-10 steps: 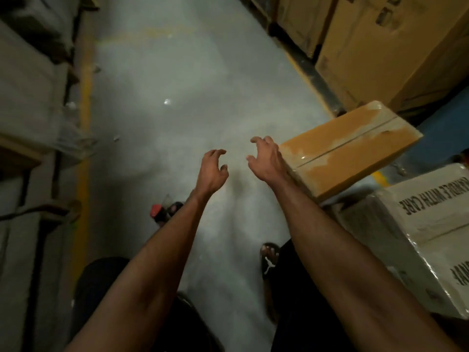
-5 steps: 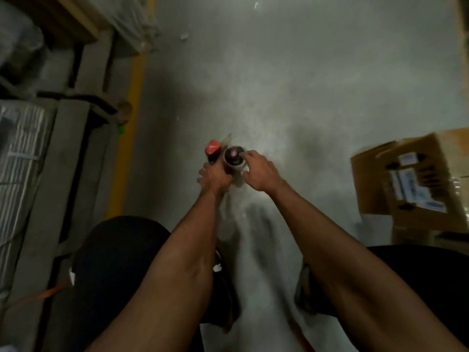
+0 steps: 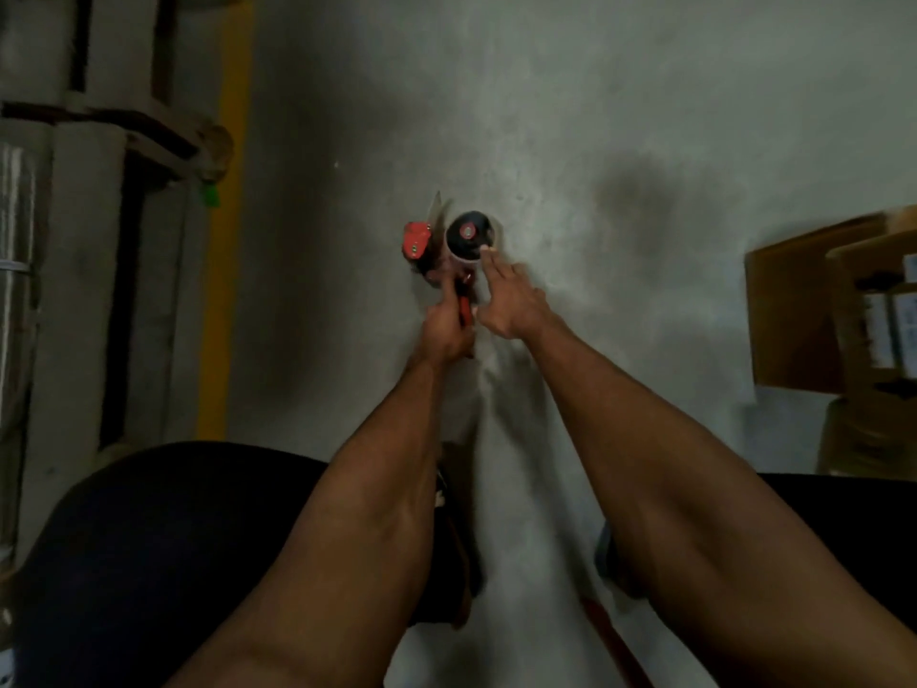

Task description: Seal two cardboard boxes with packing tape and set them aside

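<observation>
My left hand is wrapped closed around the red handle of the red-and-black hand-held tape dispenser, holding it out over the bare grey concrete floor in front of my knees. I judge the hold is there to steady the tool while the other hand works at the roll

My right hand is open, fingers stretched forward and flat, tips touching the near rim of the black-cored roll of packing tape on the dispenser. It pinches nothing that I can see. Probably feeling for the loose tape end or turning the roll; the end itself is too small to make out

An open brown cardboard box with white labels sits at the right edge of the floor, well apart from both hands, flaps up, not sealed. Another carton shows dimly below it. Sealing of this one has not begun, by my reading

A yellow painted line runs along the left side of the floor beside grey shelving

Next call: free the tape end, then carry the dispenser right to the box
</observation>
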Action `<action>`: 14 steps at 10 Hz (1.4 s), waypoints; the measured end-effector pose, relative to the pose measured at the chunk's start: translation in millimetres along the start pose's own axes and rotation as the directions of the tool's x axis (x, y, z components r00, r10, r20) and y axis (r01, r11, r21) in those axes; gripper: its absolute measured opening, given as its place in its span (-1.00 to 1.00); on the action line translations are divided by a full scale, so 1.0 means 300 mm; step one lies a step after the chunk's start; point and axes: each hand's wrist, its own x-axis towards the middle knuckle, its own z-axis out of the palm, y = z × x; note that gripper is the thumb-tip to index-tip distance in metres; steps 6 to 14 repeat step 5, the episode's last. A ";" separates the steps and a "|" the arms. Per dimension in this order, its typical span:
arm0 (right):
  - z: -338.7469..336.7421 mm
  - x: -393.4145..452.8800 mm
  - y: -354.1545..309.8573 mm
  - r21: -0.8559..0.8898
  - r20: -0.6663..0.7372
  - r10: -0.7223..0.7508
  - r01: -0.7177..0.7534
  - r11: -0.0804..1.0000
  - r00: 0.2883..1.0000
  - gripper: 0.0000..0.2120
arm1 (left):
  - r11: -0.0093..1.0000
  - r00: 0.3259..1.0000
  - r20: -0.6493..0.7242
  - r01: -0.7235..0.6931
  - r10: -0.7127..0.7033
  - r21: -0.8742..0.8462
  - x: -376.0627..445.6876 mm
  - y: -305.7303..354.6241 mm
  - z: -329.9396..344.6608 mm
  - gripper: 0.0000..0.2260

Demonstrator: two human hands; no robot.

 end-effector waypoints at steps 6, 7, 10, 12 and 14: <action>-0.057 -0.277 0.098 -0.022 -0.146 0.090 -0.094 0.995 0.985 -0.24 | 0.978 0.996 -0.079 0.060 -0.044 0.202 -0.048 0.139 -0.007 -0.16; -0.057 -0.277 0.098 -0.022 -0.146 0.090 -0.094 0.995 0.985 -0.24 | 0.978 0.996 -0.079 0.060 -0.044 0.202 -0.048 0.139 -0.007 -0.16; -0.057 -0.277 0.098 -0.022 -0.146 0.090 -0.094 0.995 0.985 -0.24 | 0.978 0.996 -0.079 0.060 -0.044 0.202 -0.048 0.139 -0.007 -0.16; -0.057 -0.277 0.098 -0.022 -0.146 0.090 -0.094 0.995 0.985 -0.24 | 0.978 0.996 -0.079 0.060 -0.044 0.202 -0.048 0.139 -0.007 -0.16; -0.057 -0.277 0.098 -0.022 -0.146 0.090 -0.094 0.995 0.985 -0.24 | 0.978 0.996 -0.079 0.060 -0.044 0.202 -0.048 0.139 -0.007 -0.16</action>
